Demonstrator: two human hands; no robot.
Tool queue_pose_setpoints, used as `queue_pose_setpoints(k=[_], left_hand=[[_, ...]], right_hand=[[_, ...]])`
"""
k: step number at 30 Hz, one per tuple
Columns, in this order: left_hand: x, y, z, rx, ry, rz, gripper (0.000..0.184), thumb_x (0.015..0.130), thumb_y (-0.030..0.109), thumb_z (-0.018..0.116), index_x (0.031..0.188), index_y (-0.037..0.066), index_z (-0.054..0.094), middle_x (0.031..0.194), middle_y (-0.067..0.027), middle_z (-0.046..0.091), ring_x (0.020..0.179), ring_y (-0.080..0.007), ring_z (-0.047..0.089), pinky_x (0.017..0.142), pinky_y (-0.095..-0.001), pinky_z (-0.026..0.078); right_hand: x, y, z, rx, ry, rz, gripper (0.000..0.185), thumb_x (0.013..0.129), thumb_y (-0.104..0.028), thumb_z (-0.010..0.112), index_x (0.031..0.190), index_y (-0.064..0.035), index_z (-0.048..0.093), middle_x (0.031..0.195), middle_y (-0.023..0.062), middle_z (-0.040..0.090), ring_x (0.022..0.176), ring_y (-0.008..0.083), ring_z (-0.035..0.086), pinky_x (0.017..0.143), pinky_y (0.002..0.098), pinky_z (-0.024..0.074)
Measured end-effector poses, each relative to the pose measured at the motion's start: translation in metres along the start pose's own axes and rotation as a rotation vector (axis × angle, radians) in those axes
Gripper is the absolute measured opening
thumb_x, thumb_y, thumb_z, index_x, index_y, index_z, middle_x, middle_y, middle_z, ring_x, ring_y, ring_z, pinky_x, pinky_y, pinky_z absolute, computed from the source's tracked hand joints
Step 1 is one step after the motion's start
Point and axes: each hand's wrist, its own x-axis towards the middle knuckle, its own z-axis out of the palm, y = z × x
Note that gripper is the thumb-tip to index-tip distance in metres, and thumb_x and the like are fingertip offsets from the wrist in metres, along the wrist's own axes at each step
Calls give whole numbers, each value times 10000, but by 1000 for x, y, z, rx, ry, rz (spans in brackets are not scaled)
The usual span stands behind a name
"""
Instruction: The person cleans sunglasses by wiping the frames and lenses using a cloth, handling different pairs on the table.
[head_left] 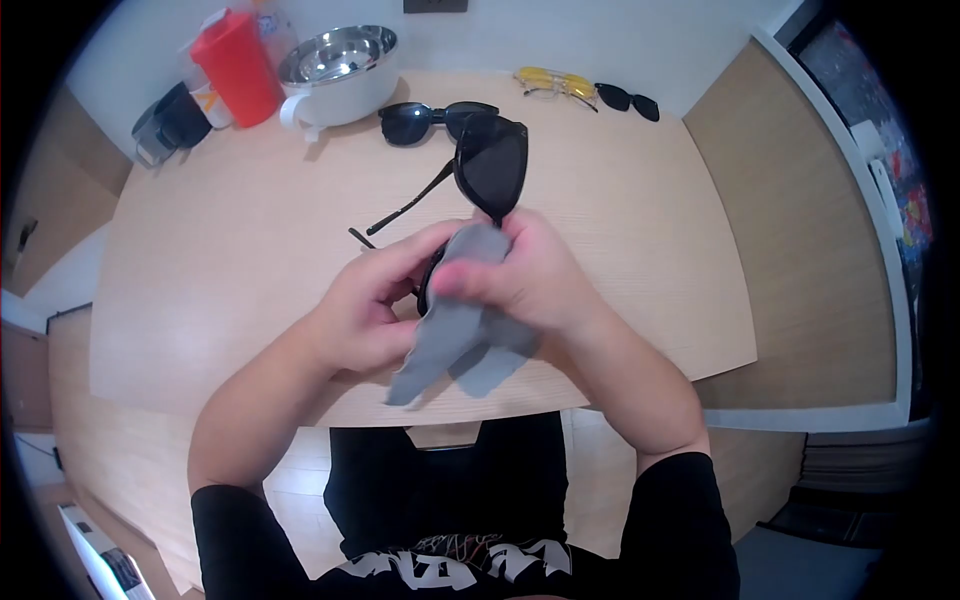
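Above the table's front part, black sunglasses (491, 165) are held up at a tilt, one dark lens upward and the other mostly covered by a grey cloth (455, 335). My left hand (375, 305) grips the lower lens side of the sunglasses, its fingers curled round the frame. With thumb and fingers closed, my right hand (530, 275) pinches the cloth over the lower lens. The cloth's loose ends hang below both hands. One temple arm of the sunglasses sticks out to the left.
Another pair of sunglasses (410, 124) lies behind on the wooden table (230, 260). Yellow glasses (556, 82), clear glasses and dark lenses (628, 102) are at the back right. At the back left stand a metal bowl in a white pot (345, 95), a red container (238, 70) and cups (172, 122).
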Motion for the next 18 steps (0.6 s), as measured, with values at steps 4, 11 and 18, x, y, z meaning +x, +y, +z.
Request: queue_pose_setpoints(k=[4,11,18], left_hand=[[2,4,3,-48,61,5,689,826,2,668,1457,31,392,1322,-101,542,1173,-178,567,981,-305,449],[-1,-5,0,108,-11,32,692,835,24,692,1460,43,395,1303,-114,565,1140,-191,588,989,-319,449],[4,2,0,45,49,8,681,828,-23,653,1457,43,399,1317,-114,559,1135,-181,588,985,-312,448]], right_hand=[[4,16,7,-267,47,-193,565,707,-197,875,1125,16,560,985,79,673,877,150,662,807,300,542],[8,13,1,81,82,-140,495,725,-108,848,1089,-27,523,950,65,640,882,144,648,773,293,539],[6,10,7,12,144,-169,694,690,-114,874,1209,5,428,1002,116,646,920,192,664,813,327,555]])
